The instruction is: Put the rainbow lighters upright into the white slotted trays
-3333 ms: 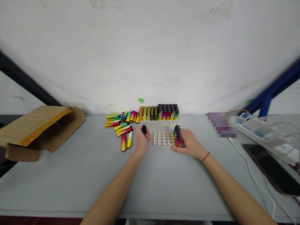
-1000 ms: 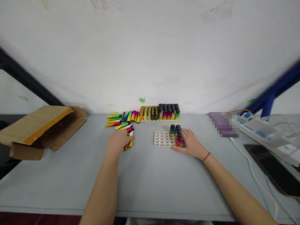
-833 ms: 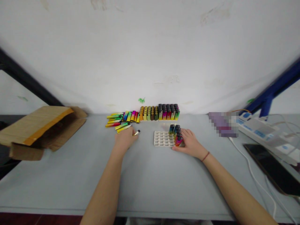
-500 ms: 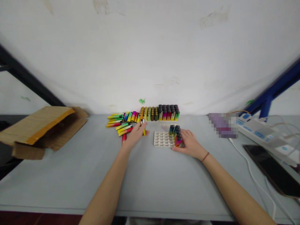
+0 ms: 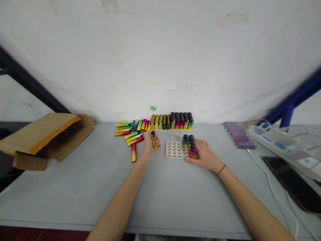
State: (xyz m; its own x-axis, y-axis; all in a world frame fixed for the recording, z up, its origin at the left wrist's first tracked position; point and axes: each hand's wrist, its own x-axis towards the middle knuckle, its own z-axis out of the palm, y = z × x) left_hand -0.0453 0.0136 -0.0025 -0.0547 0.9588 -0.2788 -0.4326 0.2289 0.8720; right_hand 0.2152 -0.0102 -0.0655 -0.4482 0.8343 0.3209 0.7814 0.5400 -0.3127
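Observation:
My left hand (image 5: 149,147) is closed around a yellow lighter (image 5: 153,139) with a dark top, held upright just left of a white tray. That tray (image 5: 173,156) has rows of round holes. Several upright lighters (image 5: 192,146) fill its right column, and one more stands in the back row beside them. My right hand (image 5: 205,156) grips the tray's right side, thumb at the front corner and fingers behind the lighters; some fingertips are hidden. Loose colourful lighters (image 5: 134,138) lie left of my left hand, with a red and yellow lighter (image 5: 133,153) apart from the pile.
Against the wall stand two blocks of upright lighters, one yellow-topped (image 5: 159,122) and one black-topped (image 5: 182,121). An open cardboard box (image 5: 50,134) lies at the left. On the right are a phone (image 5: 291,184), a white power strip (image 5: 283,144) and cables.
My left hand has drawn slightly right and turned, tilting the lighter in it and uncovering the red and yellow lighter on the table. My right hand stays at the tray.

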